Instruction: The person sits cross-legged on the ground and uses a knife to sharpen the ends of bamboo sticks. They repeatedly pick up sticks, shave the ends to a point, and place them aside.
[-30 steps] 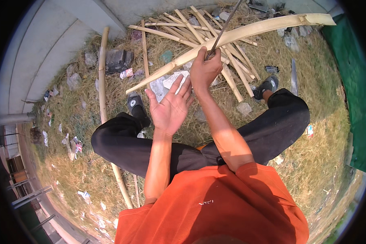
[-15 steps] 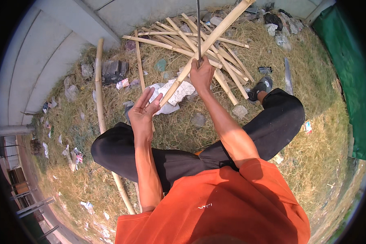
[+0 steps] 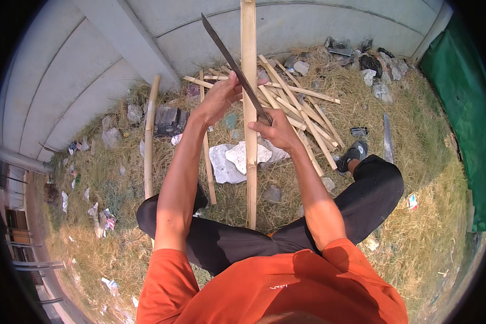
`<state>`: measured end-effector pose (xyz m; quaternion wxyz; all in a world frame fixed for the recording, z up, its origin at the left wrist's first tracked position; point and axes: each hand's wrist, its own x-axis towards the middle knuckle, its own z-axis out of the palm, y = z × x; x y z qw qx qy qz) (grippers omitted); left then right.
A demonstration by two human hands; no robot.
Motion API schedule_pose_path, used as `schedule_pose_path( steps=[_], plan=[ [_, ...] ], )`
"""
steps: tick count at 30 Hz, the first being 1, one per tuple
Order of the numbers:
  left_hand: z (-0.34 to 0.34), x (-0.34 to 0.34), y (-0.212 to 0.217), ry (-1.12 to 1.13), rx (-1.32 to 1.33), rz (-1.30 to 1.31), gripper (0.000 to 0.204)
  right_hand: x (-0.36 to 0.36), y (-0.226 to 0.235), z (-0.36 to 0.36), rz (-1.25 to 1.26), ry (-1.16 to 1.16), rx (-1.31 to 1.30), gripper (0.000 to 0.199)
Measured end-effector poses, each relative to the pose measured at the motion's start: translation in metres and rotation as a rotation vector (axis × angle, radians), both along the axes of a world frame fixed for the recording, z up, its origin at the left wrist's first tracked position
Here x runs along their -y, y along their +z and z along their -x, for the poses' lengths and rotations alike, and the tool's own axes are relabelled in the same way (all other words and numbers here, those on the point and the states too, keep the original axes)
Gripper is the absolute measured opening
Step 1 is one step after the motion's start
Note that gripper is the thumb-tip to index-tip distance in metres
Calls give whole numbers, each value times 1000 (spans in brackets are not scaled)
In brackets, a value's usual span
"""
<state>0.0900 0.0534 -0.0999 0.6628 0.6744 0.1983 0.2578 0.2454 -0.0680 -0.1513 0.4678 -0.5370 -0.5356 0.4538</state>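
White stone, the landmark: white stone (image 3: pixel 236 156) on the grass (image 3: pixel 227 200) ahead of the person.
Bamboo strip: the long bamboo strip (image 3: pixel 251 148) passes over the white stone, reaching past it at both ends.
Left hand: left hand (image 3: pixel 220 101) beyond the white stone, its fingers passing behind the strip, thumb apart; cannot tell whether they grip.
Right hand: right hand (image 3: pixel 279 130) beyond the stone, rightward, fingers clamped on the knife's handle.
Knife: dark-bladed knife (image 3: pixel 227 54) beyond the stone, slanting across the strip.
Cut strips: heap of cut strips (image 3: pixel 306 116) beyond the stone, rightward.

Right grip (image 3: pixel 278 131): knife (image 3: pixel 229 56) — left grip (image 3: pixel 217 102) behind strip (image 3: pixel 251 154).
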Motion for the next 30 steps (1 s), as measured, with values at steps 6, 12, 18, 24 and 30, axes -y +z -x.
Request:
schedule_pose_path(
  steps=[6, 12, 18, 24, 30],
  plan=[
    [0, 3, 11, 162, -17, -154, 53, 0, -3, 10, -79, -100, -161, 35],
    [23, 18, 57, 760, 229, -414, 39, 48, 7, 26, -154, -255, -424, 29],
    [67, 43, 103, 914, 410, -587, 40, 110, -13, 25, -63, -338, -468, 44],
    [75, 54, 114, 970, 447, -805, 52, 138, -37, 34, 137, -385, -435, 60],
    [55, 61, 77, 988, 261, -863, 51, 150, -69, 49, 286, -374, -112, 61]
  ],
)
